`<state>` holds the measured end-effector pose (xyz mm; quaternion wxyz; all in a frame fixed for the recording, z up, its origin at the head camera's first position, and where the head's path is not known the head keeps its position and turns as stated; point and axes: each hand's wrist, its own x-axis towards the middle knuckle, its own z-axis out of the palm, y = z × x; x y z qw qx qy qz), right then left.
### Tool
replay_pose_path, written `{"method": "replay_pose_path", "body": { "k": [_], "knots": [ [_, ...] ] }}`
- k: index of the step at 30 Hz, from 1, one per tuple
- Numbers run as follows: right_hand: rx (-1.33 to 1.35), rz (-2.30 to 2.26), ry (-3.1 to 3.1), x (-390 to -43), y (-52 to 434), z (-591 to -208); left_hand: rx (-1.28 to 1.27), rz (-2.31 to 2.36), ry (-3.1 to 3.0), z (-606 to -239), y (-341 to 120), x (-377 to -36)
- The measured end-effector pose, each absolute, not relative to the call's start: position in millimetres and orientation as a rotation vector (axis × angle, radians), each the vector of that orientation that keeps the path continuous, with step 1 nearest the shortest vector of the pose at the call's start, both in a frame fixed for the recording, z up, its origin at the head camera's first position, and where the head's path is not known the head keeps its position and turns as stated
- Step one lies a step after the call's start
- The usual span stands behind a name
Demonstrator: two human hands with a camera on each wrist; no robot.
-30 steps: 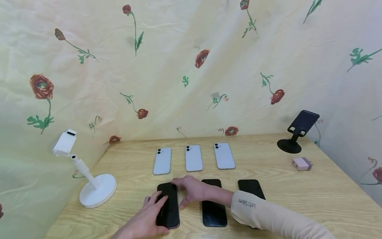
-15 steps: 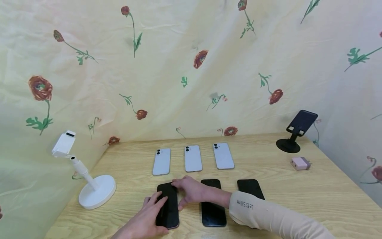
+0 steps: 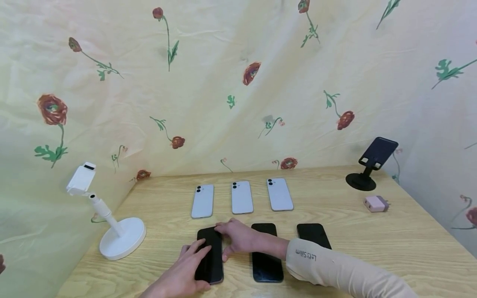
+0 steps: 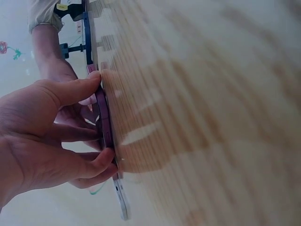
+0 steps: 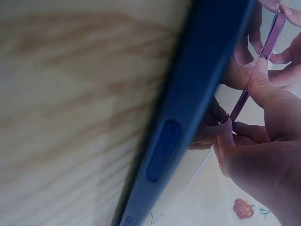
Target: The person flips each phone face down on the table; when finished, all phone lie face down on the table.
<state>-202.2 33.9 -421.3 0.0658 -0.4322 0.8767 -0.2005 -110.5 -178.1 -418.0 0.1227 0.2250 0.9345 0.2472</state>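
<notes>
Three black phones lie face up in a front row on the wooden table (image 3: 372, 248). Both hands are on the leftmost black phone (image 3: 210, 258). My left hand (image 3: 191, 269) grips its near end, thumb on one long edge and fingers on the other. The left wrist view shows the phone's purple edge (image 4: 104, 125) clamped in that left hand (image 4: 51, 136), flat against the table. My right hand (image 3: 234, 238) pinches the far end, where its fingertips (image 5: 256, 80) press the thin purple edge (image 5: 242, 101). The middle black phone (image 3: 266, 258) lies under my right forearm.
The third black phone (image 3: 313, 235) is partly under the beige sleeve (image 3: 335, 269). Three white phones (image 3: 242, 197) lie face down in a row behind. A white stand (image 3: 121, 236) is at left; a black stand (image 3: 367, 171) and pink charger (image 3: 376, 203) at right.
</notes>
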Motion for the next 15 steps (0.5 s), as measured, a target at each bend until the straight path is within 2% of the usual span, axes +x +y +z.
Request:
{"method": "replay_pose_path", "body": {
  "k": [15],
  "knots": [
    [-1.293,-0.681,2.634,-202.6,34.5,-420.9,0.642,0.723,2.73,-413.8,-176.0,-108.8]
  ]
}}
